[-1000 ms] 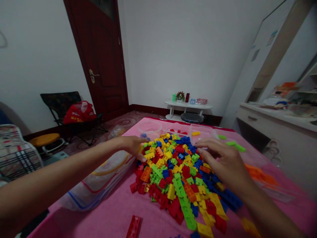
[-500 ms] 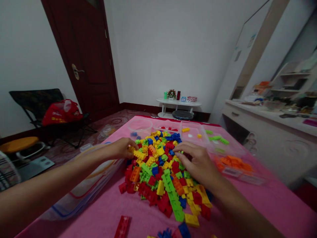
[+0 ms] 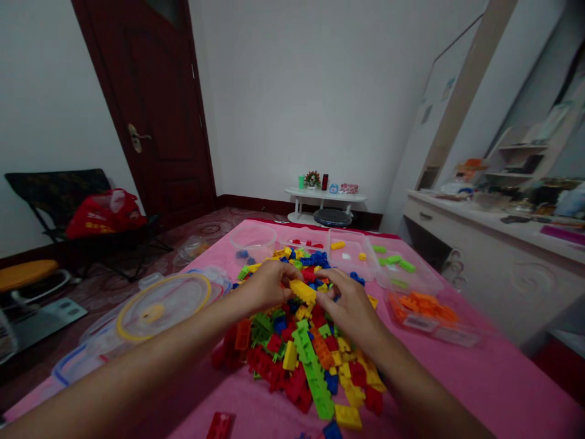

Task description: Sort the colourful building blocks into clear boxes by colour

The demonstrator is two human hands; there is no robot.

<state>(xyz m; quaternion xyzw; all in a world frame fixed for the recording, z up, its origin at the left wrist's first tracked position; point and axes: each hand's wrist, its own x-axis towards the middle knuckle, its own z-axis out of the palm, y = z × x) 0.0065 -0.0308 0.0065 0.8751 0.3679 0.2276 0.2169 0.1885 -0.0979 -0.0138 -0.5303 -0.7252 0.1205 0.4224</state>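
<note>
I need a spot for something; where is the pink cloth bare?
The widest bare patch of pink cloth lies right of the right forearm, this side of the orange-brick container. A smaller one lies between the left forearm, the brick pile and the single red brick. Crowded: the middle, by the pile; the far end, by clear containers; the left, by lids.

l hand [image 3: 273, 284]: yellow brick [image 3: 302, 292] in grip | r hand [image 3: 346, 297]: fingertips at brick's r end, contact unclear | below: multicol brick pile [image 3: 312, 367] on pink-clothed counter [image 3: 493, 384] | r side: orange bricks [image 3: 425, 305] in clr box [image 3: 457, 335]

Brick pile [image 3: 314, 371] below, open air above
</note>
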